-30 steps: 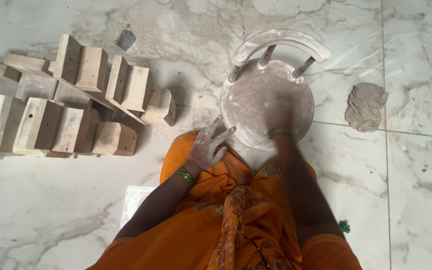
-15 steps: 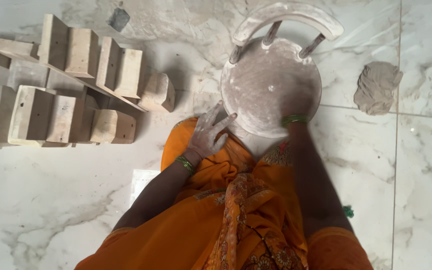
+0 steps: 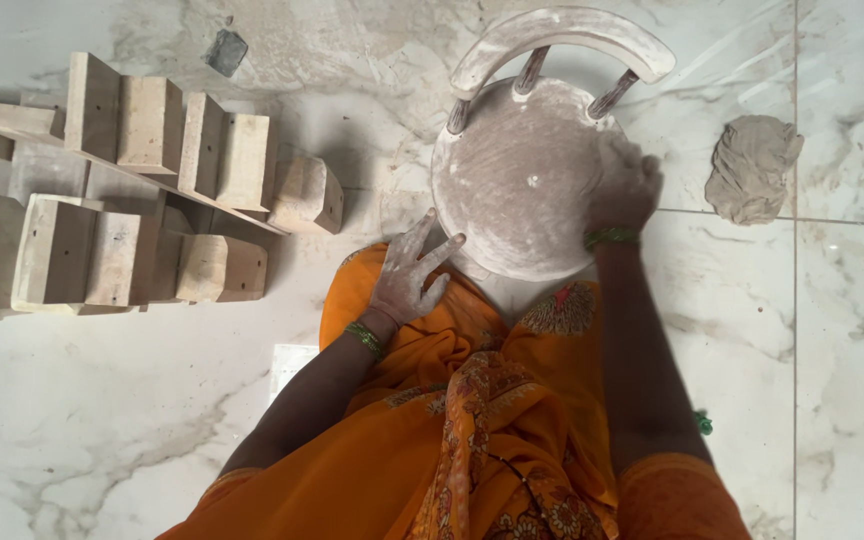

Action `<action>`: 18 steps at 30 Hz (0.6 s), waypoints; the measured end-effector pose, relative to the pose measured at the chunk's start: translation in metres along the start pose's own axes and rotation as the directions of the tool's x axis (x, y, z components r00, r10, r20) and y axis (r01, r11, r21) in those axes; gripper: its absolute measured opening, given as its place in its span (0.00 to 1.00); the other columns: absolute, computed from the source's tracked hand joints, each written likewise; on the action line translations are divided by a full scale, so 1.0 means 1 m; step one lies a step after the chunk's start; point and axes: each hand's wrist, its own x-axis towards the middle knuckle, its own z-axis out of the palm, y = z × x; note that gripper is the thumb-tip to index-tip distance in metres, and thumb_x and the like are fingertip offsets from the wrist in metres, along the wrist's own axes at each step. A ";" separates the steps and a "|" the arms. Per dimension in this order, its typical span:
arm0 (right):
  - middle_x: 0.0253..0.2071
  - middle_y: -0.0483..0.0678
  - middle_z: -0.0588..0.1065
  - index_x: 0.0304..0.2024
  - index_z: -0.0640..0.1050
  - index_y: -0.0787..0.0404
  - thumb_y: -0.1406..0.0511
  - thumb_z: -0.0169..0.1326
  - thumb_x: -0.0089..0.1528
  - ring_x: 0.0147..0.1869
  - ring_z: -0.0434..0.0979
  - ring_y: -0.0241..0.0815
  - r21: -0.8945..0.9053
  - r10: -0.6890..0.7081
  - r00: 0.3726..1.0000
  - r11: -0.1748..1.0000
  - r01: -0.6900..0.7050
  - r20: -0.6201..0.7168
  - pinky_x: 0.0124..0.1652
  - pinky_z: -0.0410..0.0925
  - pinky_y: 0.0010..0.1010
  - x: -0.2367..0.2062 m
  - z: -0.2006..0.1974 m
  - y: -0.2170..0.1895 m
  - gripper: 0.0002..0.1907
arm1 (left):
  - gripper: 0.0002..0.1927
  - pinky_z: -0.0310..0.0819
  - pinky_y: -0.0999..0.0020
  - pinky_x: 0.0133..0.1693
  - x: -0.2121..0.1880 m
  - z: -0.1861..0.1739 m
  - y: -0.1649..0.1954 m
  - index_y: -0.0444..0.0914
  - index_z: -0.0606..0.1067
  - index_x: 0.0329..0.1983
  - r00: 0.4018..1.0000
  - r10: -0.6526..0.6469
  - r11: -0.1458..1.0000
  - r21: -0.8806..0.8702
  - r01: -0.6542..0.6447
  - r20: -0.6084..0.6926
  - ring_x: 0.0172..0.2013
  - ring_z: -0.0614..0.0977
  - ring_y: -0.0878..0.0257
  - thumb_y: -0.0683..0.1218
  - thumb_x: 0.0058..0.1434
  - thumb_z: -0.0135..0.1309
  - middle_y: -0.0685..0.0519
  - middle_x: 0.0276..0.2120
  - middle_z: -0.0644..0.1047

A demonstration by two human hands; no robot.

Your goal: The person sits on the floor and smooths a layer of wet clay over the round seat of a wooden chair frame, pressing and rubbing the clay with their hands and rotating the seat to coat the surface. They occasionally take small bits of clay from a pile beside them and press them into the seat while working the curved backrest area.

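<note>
Where both hands rest, the round stool seat (image 3: 522, 180) (dust-coated) looks pale.

A single camera, worn on the person's head, is looking almost straight down over the orange-clad lap (image 3: 472, 440) at the marble floor (image 3: 102, 420). It is sitting close enough that both forearms are filling the lower middle of the picture, with the left hand (image 3: 407, 275) and right hand (image 3: 624, 185) lying near the centre. The round stool seat (image 3: 517, 180) is sitting just above centre, its curved backrest (image 3: 562, 35) nearly touching the top edge. The view is taking in wooden blocks (image 3: 122, 190) at the left and a grey lump (image 3: 752, 168) at the right. No second view is sharing this scene.
</note>
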 end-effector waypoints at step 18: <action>0.49 0.49 0.79 0.52 0.81 0.55 0.67 0.55 0.63 0.48 0.76 0.48 0.038 0.119 0.992 0.992 -0.120 0.046 0.49 0.71 0.41 -0.017 -0.020 -0.014 0.14 | 0.34 0.51 0.45 0.71 0.000 0.001 0.003 0.57 0.66 0.72 0.999 -0.006 1.000 0.030 0.007 -0.050 0.73 0.61 0.46 0.45 0.61 0.53 0.42 0.76 0.56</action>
